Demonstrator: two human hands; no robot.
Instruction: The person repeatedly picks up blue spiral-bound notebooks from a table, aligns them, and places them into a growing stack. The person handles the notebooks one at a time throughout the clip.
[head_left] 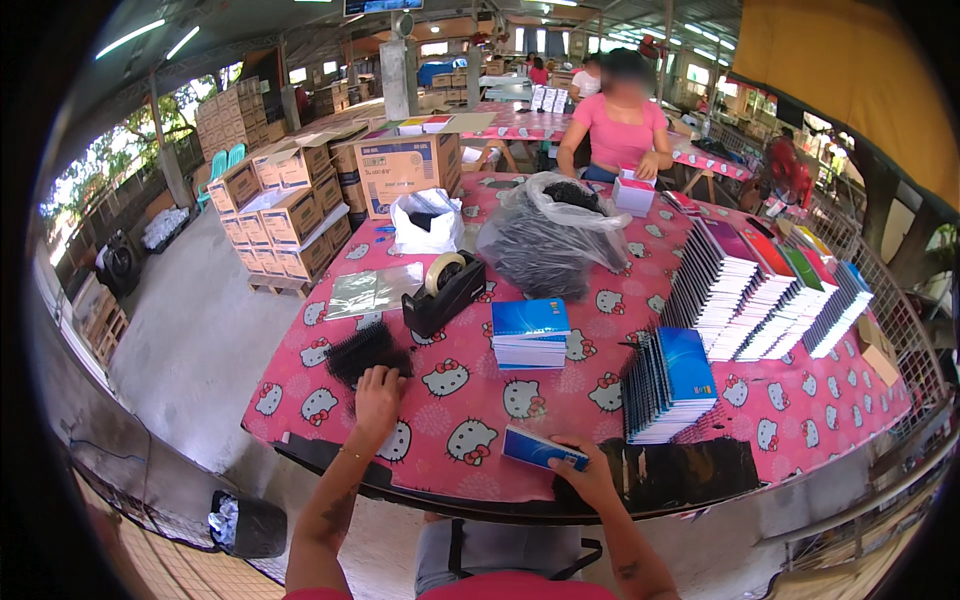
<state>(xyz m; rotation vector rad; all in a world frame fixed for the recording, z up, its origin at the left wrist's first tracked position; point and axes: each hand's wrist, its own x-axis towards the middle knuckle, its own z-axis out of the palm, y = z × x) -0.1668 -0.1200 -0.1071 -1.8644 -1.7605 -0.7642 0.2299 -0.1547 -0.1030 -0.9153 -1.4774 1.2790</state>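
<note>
Notebook, blue-covered (pixel 532 447), lay in the right hand (pixel 585 472) just inside the near edge of the table (pixel 420 480). Its long axis ran mostly left to right, the left end tipped a little away from the wearer, the right end toward them. Thumb and fingers pinched it at the right end, covering that part; whether it was one book or several could not be told. The left hand (pixel 378 400) rested at the near side of a heap of black binding coils (pixel 360 350), fingers close together; I could not tell whether they pinched a coil. Single coils were hard to make out in the dark mass.

Pink patterned cloth (pixel 565 402) showed between the hands and from the notebook up to a low blue-topped stack (pixel 530 330). To the right, a taller stack of blue coil-bound notebooks (pixel 680 385) bounded that room, and a black patch (pixel 690 475) ran along the near edge.

Beyond the coils stood a tape dispenser (pixel 440 308); farther off, a bulky translucent bag (pixel 550 240) blurred its dark contents. Many-coloured notebooks (pixel 740 300) stood in rows at right. Across the table, a person in pink (pixel 625 125) touched a small stack (pixel 632 195).
</note>
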